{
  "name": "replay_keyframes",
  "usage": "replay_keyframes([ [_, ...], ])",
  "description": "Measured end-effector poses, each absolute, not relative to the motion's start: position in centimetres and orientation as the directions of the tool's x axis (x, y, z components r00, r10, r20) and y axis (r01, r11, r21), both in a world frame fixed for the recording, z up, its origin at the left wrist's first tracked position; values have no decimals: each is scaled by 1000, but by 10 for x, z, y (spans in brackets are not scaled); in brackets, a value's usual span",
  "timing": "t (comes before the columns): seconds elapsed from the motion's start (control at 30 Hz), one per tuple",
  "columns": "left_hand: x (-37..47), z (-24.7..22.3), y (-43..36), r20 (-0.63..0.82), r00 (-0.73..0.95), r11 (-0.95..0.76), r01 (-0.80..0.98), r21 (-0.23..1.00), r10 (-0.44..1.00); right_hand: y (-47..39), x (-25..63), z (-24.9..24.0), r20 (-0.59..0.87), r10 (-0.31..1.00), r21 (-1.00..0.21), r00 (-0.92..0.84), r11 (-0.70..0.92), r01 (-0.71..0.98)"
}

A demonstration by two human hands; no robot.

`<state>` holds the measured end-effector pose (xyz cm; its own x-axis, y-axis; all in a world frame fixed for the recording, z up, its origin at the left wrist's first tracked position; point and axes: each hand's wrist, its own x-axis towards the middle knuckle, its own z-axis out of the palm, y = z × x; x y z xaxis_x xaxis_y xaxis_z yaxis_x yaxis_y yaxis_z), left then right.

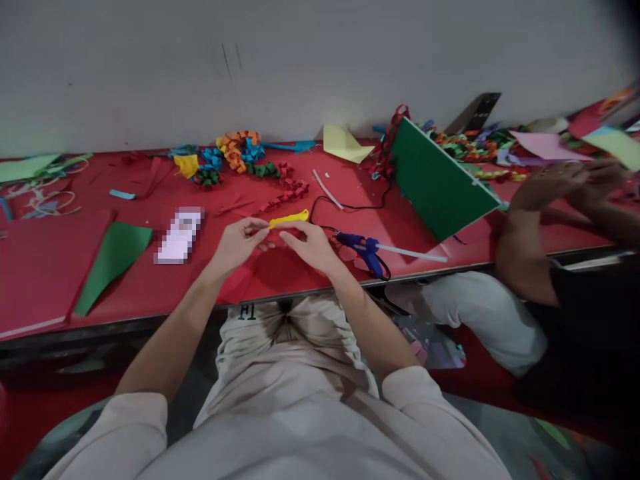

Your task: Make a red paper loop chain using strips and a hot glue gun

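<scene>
Between my two hands, above the red tabletop (pixel 175 287), is a yellow paper strip (pixel 290 219). My left hand (pixel 243 241) pinches its left end between thumb and fingertips. My right hand (pixel 309 243) has its index finger stretched along the strip's near side, touching it, with the thumb below; its other fingers are partly hidden. Just right of my right hand lies a blue glue gun (pixel 361 247) with a clear glue stick (pixel 413 253) sticking out of its back. Folded red paper chain (pixel 285 197) lies beyond my hands.
A blurred-out phone (pixel 180 235), green paper (pixel 115 260) and a red board (pixel 45 273) lie to the left. Curled orange paper (pixel 239 150) sits near the wall. A green board (pixel 437 177) leans at right, beside a co-worker's arms (pixel 527 233). A black cord (pixel 367 207) crosses the table.
</scene>
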<state>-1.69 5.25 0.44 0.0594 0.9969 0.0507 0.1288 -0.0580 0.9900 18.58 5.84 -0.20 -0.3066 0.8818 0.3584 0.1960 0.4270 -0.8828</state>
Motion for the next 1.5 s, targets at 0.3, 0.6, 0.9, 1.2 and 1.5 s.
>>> replay_keyframes([
  [0.3,-34,-2,100,177,-61,-173,58,983,982,118,147,-5,501,828,-792,-253,556,252],
  [0.6,-39,-6,98,199,-79,-191,102,976,977,109,150,-12,542,790,-751,-286,609,258],
  [0.9,-41,-7,98,227,-49,-219,141,966,973,120,146,-26,372,908,-903,-195,403,152],
  [1.2,-48,-11,103,186,11,-186,111,976,983,127,145,-32,263,933,-960,-245,279,33],
  [1.5,-49,-18,106,191,1,-190,91,978,982,124,148,-29,324,905,-930,-274,358,83],
])
